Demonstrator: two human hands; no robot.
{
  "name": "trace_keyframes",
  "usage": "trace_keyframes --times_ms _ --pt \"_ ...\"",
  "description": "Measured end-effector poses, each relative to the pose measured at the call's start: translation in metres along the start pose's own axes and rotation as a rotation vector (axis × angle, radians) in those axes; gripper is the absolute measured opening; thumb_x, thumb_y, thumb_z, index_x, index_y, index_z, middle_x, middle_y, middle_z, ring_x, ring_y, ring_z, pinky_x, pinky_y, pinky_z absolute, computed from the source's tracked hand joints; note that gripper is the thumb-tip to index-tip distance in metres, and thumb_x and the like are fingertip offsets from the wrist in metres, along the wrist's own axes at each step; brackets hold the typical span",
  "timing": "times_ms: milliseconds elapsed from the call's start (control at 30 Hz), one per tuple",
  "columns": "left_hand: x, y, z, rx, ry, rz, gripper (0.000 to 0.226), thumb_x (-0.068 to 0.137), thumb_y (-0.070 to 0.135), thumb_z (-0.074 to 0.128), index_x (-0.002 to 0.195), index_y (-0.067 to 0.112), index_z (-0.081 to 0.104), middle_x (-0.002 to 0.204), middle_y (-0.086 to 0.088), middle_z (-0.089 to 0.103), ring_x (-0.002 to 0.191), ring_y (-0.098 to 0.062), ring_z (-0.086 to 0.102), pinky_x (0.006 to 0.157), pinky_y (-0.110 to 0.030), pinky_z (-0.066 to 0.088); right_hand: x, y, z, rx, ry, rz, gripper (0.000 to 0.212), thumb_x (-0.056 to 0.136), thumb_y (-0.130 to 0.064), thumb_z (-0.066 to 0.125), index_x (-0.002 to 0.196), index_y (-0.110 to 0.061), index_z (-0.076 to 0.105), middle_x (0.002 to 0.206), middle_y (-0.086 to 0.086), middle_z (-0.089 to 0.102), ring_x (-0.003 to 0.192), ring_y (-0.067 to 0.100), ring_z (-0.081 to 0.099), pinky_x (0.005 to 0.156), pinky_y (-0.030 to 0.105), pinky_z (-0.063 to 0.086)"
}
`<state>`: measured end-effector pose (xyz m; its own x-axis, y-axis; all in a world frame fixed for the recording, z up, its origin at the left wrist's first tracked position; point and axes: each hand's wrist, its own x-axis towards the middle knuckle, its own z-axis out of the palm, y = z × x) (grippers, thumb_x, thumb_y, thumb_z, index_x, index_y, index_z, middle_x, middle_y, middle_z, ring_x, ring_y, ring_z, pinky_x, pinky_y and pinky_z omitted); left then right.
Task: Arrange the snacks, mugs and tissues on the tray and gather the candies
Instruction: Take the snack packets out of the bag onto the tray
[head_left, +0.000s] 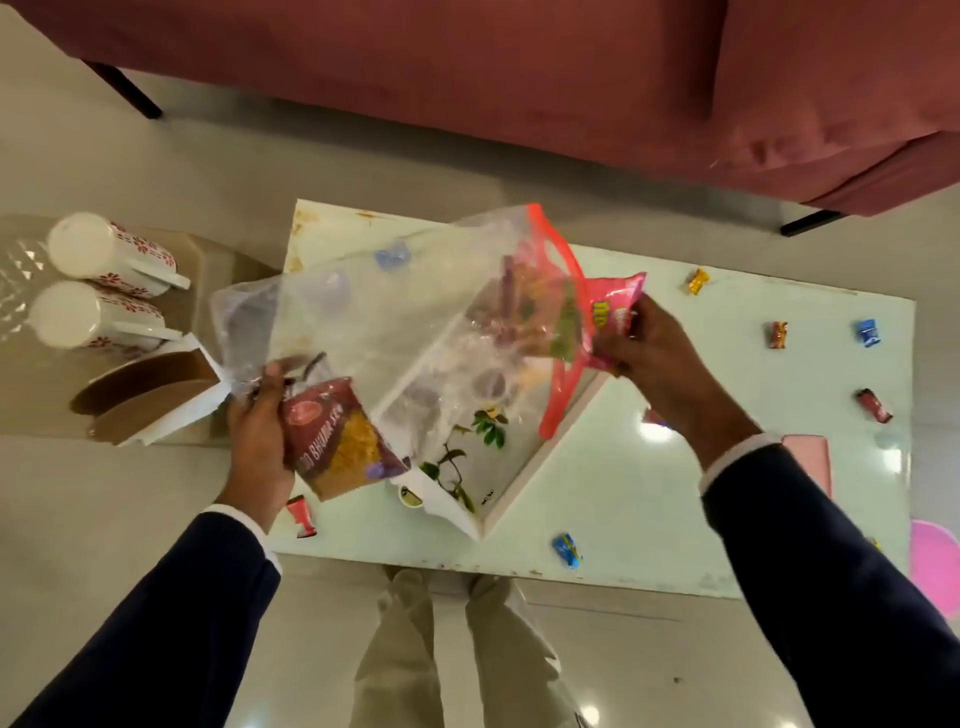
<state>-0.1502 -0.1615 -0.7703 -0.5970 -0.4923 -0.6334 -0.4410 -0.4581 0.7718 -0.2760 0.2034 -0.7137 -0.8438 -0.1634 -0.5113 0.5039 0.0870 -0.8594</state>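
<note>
At the far left of the frame, two white mugs (104, 280) with red flowers are lying on their sides. My left hand (260, 441) is gripping a maroon snack packet (337, 441) reading "BHUJIA SEV" along with a corner of the clear bag (395, 312) at centre, above the white tray (524, 478). My right hand (649, 343) is clutching a pink packet (613, 317) at the bag's red mouth; its yellow lettering is unreadable. Candies (867, 332) are lying scattered at right on the table (675, 519).
</note>
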Motion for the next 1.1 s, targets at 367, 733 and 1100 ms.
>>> trace_keyframes --times_ms 367,733,1100 --pt "0.003 0.01 -0.003 -0.272 0.019 -0.161 0.068 0.095 0.056 0.05 0.148 0.014 0.047 0.153 -0.013 0.051 0.14 -0.03 0.051 0.115 -0.051 0.042 0.068 0.026 -0.074 -0.55 0.042 0.219 0.047 0.075 -0.013 0.086 0.114 -0.003 0.062 0.108 0.013 0.069 0.097 0.028 0.066 0.078 0.031 0.055" --pt "0.0 0.002 0.01 -0.265 0.006 -0.125 0.063 0.102 0.055 0.041 0.15 0.016 0.047 0.152 -0.011 0.053 0.134 -0.024 0.057 0.112 -0.047 0.045 0.116 0.046 -0.055 -1.165 0.14 0.274 0.076 0.072 -0.042 0.086 0.133 -0.014 0.05 0.138 0.013 0.048 0.129 0.037 0.047 0.105 0.049 0.038" --pt "-0.012 -0.009 0.028 -0.092 -0.126 -0.109 0.047 0.102 0.047 0.049 0.126 0.01 0.065 0.115 -0.012 0.072 0.099 -0.025 0.073 0.089 -0.042 0.06 0.011 -0.02 -0.007 -0.078 -0.219 -0.085 0.025 0.093 0.001 0.062 0.115 -0.005 0.071 0.116 0.005 0.073 0.104 0.023 0.071 0.085 0.028 0.058"
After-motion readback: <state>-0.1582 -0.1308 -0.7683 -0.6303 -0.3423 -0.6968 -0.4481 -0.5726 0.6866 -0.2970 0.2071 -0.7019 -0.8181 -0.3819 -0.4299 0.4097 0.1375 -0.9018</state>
